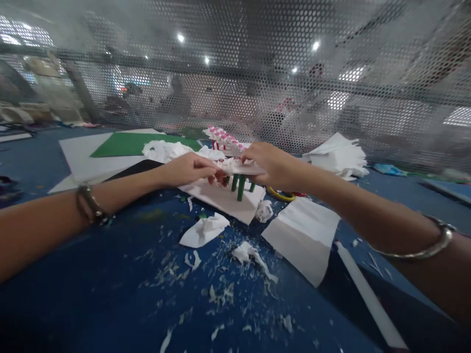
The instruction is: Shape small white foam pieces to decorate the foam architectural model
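My left hand (189,169) reaches forward, fingers pinched together at the left edge of a small white board (243,168) that stands on green cylindrical legs (240,187). My right hand (271,164) lies on the board's right side, fingers curled over its top edge. The little structure rests on a white sheet (224,198) on the blue table. A second similar model with red-and-white posts (224,138) stands just behind it. A dark bracelet is on my left wrist, a silver bangle on my right.
Torn paper scraps (204,230) litter the blue table (110,274). A white sheet (303,238) lies right of centre, a white rod (370,299) further right. A paper stack (338,157), a green sheet (132,143), yellow ring (281,196) and a perforated metal screen (235,73) lie behind.
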`<state>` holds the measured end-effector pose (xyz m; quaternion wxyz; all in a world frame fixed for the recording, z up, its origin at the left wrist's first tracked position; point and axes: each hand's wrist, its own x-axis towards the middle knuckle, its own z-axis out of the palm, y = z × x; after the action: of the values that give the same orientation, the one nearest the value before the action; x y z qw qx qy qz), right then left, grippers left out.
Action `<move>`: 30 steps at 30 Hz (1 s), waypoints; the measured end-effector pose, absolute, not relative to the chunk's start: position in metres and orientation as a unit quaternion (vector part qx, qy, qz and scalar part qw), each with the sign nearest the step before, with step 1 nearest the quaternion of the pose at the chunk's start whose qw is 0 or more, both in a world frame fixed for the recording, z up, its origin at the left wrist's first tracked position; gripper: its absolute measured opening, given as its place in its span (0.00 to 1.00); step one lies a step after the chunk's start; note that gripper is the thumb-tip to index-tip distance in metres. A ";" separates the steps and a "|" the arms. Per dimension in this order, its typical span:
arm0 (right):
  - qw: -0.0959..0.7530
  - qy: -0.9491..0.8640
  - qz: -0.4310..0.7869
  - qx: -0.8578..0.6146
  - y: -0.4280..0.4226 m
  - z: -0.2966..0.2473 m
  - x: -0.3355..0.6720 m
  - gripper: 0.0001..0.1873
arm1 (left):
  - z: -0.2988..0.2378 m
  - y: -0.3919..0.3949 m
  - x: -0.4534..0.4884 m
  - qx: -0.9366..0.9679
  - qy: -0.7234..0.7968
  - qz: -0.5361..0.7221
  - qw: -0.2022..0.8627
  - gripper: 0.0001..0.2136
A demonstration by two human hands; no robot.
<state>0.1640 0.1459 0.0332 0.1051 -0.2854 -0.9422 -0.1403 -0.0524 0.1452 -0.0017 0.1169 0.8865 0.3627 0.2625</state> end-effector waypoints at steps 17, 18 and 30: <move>0.127 -0.922 -0.197 -0.308 0.178 0.036 0.182 0.11 | 0.012 0.128 -0.060 0.786 0.353 0.301 0.408 0.12; 0.121 -0.921 -0.202 -0.311 0.179 0.035 0.182 0.11 | 0.013 0.126 -0.060 0.784 0.367 0.308 0.395 0.10; 0.183 -0.897 -0.249 -0.316 0.146 0.046 0.186 0.16 | 0.008 0.109 -0.067 0.773 0.525 0.355 0.014 0.17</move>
<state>0.1862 0.1460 0.0460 0.1825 -0.3157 -0.8973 -0.2489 -0.0667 0.1087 0.0078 0.0136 0.7732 0.5254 0.3550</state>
